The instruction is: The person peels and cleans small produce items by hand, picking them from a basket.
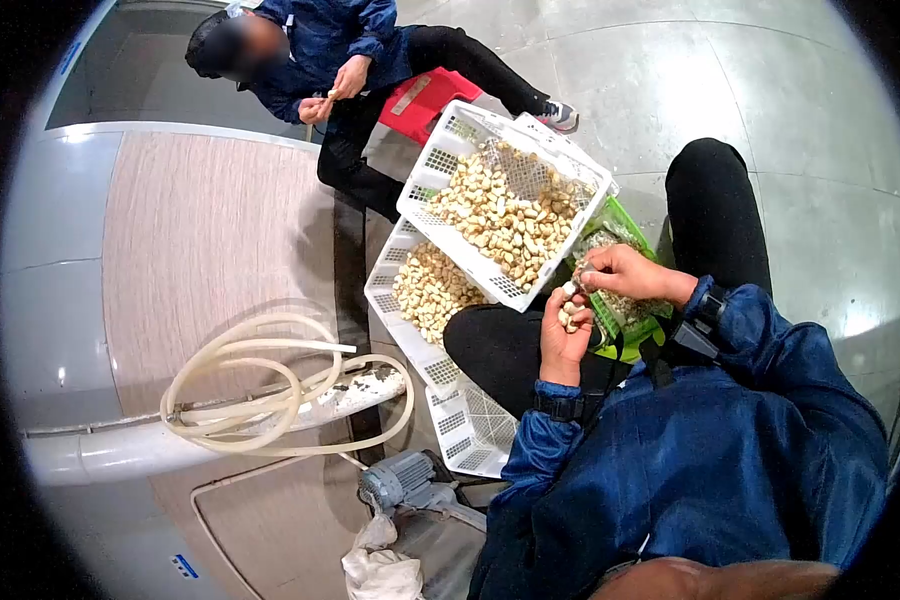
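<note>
My left hand is curled around several small whitish mushrooms, held above my lap. Just beyond it, my right hand is closed in a pinch, its fingertips meeting the mushrooms in the left; what it grips is too small to make out. Below my right hand sits a bright green basket with brownish-white scraps in it. Close in front, a white plastic crate holds many cream-coloured mushrooms and a piece of netting. It rests tilted over another white crate of the same mushrooms.
A co-worker sits across from me on a red stool, both hands around a small item. Another white crate stands by my left leg. To the left are a coiled hose, a white pipe and a grey motor.
</note>
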`<state>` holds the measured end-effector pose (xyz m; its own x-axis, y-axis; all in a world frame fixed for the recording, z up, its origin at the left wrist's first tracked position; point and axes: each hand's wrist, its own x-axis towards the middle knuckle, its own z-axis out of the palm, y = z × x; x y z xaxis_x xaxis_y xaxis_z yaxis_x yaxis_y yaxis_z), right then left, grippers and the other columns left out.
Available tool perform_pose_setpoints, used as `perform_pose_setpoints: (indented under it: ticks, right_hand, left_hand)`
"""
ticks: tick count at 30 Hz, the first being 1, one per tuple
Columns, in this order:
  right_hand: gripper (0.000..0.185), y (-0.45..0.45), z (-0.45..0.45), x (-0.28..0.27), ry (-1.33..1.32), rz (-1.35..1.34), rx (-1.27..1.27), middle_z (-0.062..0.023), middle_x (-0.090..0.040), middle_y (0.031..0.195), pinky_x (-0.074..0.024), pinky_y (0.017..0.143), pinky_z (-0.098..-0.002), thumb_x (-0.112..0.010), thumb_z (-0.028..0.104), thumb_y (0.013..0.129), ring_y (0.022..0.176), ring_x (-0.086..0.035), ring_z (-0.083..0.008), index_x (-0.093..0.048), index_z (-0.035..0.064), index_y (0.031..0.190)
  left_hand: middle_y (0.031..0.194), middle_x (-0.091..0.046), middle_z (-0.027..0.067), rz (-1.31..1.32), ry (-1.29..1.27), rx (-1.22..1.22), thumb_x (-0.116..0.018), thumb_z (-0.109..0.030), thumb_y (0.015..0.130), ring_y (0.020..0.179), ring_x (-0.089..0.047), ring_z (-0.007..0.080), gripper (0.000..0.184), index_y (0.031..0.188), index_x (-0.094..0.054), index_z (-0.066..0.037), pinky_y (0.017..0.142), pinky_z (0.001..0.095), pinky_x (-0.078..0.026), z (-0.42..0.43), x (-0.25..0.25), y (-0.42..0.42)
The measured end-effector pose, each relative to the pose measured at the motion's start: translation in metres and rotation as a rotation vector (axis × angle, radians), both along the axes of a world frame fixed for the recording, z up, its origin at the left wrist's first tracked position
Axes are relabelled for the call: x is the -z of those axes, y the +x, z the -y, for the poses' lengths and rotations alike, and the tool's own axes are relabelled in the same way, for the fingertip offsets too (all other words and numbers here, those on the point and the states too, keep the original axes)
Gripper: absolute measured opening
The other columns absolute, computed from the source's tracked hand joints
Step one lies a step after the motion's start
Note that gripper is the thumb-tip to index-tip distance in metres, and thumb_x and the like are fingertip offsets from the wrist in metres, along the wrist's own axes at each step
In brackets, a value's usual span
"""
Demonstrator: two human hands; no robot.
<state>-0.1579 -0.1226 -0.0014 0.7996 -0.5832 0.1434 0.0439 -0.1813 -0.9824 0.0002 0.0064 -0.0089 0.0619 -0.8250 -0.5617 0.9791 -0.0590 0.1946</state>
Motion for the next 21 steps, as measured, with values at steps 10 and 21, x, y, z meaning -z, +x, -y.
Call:
perform_pose_setpoints:
  ticks: [10,21]
  right_hand:
    - [0.028,0.000,0.003,0.001,0.040,-0.004,-0.030,-0.0128,-0.064,0.089,-0.0484,0.069,-0.0328,-0.066,0.024,0.090,0.077,-0.061,-0.0184,-0.064,-0.0019,0.079]
    - [0.028,0.000,0.000,0.004,-0.028,0.127,-0.039,-0.0082,-0.059,0.075,-0.0460,0.066,-0.0316,-0.064,0.025,0.093,0.072,-0.058,-0.0139,-0.066,-0.0016,0.087]
  left_hand:
    - [0.101,-0.063,0.0041,0.153,0.061,-0.067,-0.061,-0.011,0.094,0.087,-0.062,0.0155,0.016,0.110,-0.062,-0.011,0.062,0.0253,-0.050,0.000,0.000,-0.003]
    - [0.103,-0.062,0.0056,0.370,-0.011,0.048,-0.062,-0.006,0.093,0.084,-0.060,0.0138,0.018,0.110,-0.057,-0.009,0.058,0.0241,-0.046,-0.001,-0.005,0.000]
